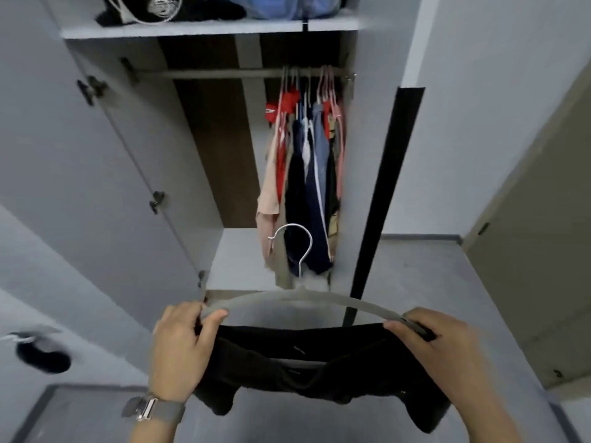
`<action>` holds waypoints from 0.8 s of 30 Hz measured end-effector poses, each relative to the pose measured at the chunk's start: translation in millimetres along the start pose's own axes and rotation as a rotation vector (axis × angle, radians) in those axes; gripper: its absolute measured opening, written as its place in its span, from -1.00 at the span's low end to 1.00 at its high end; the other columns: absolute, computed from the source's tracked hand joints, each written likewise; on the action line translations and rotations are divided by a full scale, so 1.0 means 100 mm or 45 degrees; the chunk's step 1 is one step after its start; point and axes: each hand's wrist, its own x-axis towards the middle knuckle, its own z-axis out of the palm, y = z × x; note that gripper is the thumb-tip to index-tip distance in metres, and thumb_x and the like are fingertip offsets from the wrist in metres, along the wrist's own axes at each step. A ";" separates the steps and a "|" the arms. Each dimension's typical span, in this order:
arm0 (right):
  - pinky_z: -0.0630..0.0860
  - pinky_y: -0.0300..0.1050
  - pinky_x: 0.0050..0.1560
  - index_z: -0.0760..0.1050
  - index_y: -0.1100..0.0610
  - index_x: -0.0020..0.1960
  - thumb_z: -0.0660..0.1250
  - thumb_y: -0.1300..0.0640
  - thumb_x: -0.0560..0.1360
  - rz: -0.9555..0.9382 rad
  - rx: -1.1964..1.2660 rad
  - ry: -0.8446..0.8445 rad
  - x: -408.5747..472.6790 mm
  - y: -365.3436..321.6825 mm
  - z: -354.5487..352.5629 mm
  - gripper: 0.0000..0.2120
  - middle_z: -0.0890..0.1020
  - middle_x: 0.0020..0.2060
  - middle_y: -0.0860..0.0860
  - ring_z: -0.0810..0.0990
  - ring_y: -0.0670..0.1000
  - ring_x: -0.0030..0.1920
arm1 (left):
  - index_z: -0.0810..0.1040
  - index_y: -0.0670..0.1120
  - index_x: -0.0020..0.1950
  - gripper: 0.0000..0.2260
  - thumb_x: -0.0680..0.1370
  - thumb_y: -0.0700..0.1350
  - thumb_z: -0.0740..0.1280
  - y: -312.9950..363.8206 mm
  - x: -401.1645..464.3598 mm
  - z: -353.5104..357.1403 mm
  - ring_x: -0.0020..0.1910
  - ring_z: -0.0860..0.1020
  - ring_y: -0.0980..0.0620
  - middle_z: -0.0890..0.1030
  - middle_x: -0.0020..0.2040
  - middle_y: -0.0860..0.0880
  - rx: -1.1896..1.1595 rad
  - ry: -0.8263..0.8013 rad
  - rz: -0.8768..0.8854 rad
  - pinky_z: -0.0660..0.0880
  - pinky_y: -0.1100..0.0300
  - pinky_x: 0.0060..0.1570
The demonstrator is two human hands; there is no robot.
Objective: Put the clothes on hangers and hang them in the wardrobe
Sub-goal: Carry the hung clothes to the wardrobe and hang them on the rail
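While the open wardrobe (pixel 224 139) stands just ahead, the person holds a grey hanger (pixel 307 297) level in front of its lower edge, one hand at each tip. The left hand (pixel 180 353) curls its fingers (pixel 216 318) round the left end, pinching the cloth there against the arm; the right hand (pixel 425 343) does the same at the right end, thumb laid along the top. Held so, at both tips at once, the hanger can take the garment's openings evenly — likely the shoulders or waist are being drawn over the ends.

The black garment (pixel 307 366) hangs slack under the hanger, dark and soft-looking, bunched in the middle with loose lobes drooping at either side; what sort of garment it is cannot be told. The metal hook (pixel 295 247) stands upright, pointing toward the rail (pixel 224 73), where other clothes (pixel 303 174) already hang crowded at the right end — the rail's left stretch looks free.
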 end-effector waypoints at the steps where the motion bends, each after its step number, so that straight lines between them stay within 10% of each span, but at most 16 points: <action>1: 0.29 -0.30 -0.44 0.33 -0.09 -0.46 0.27 -0.33 0.36 -0.024 0.005 -0.030 0.06 -0.08 0.12 -0.61 0.47 -0.48 -0.15 0.47 -0.07 -0.41 | 0.41 -0.09 -0.36 -0.56 0.47 0.25 0.12 -0.10 -0.04 -0.11 -0.29 0.39 -0.04 0.42 -0.38 0.07 0.027 0.033 -0.044 0.37 0.01 -0.25; 13: 0.40 -0.31 -0.24 0.49 0.01 -0.34 0.15 -0.46 0.44 -0.259 0.221 -0.156 0.74 -1.05 1.53 -0.44 0.52 -0.36 -0.15 0.51 -0.08 -0.26 | 0.38 -0.03 -0.40 -0.59 0.44 0.27 0.14 -1.18 0.23 -1.04 -0.32 0.39 -0.03 0.43 -0.42 0.06 0.187 0.237 -0.276 0.35 0.03 -0.28; 18: 0.34 -0.25 0.00 0.58 -0.06 -0.27 0.41 -0.11 0.38 -0.101 0.162 -0.109 0.89 -1.44 1.91 -0.86 0.44 -0.01 -0.17 0.42 -0.15 0.01 | 0.41 -0.05 -0.40 -0.57 0.44 0.28 0.15 -1.59 0.51 -1.15 -0.32 0.42 -0.04 0.43 -0.42 0.08 0.170 0.276 -0.253 0.40 0.02 -0.27; 24: 0.33 -0.56 -0.12 0.64 0.01 -0.19 0.46 0.02 0.41 -0.023 0.134 -0.030 1.02 -1.65 2.14 -0.93 0.51 -0.07 -0.22 0.47 -0.31 0.00 | 0.39 -0.02 -0.40 -0.49 0.49 0.36 0.06 -1.86 0.87 -1.25 -0.40 0.38 0.02 0.36 -0.46 0.11 0.256 0.239 -0.106 0.30 0.16 -0.43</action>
